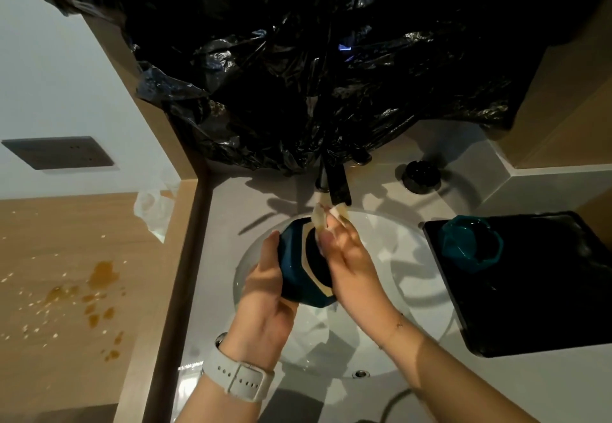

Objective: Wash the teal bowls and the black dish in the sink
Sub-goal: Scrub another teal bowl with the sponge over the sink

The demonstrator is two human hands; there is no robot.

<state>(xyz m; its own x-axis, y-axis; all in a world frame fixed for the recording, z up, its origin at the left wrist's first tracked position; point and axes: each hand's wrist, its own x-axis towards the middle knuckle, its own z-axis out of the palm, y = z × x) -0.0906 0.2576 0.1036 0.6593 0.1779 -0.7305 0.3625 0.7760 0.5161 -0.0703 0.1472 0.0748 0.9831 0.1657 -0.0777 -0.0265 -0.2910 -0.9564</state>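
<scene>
A teal bowl (294,273) is held bottom-up on its side over the white round sink (424,276). My left hand (265,293) grips its left side, thumb up along the wall. My right hand (347,257) rests against the bowl's base, fingers up, pinching a pale wet cloth or tissue (321,220) under the black tap (334,180). A second teal bowl (470,243) stands upright on the black dish (536,290), a flat tray on the counter at the right.
Crumpled black plastic sheeting (314,68) hangs over the back of the sink. A round black object (421,175) sits right of the tap. The wooden surface at left carries an orange spill (99,276) and crumbs. A clear plastic scrap (155,204) lies by the counter's corner.
</scene>
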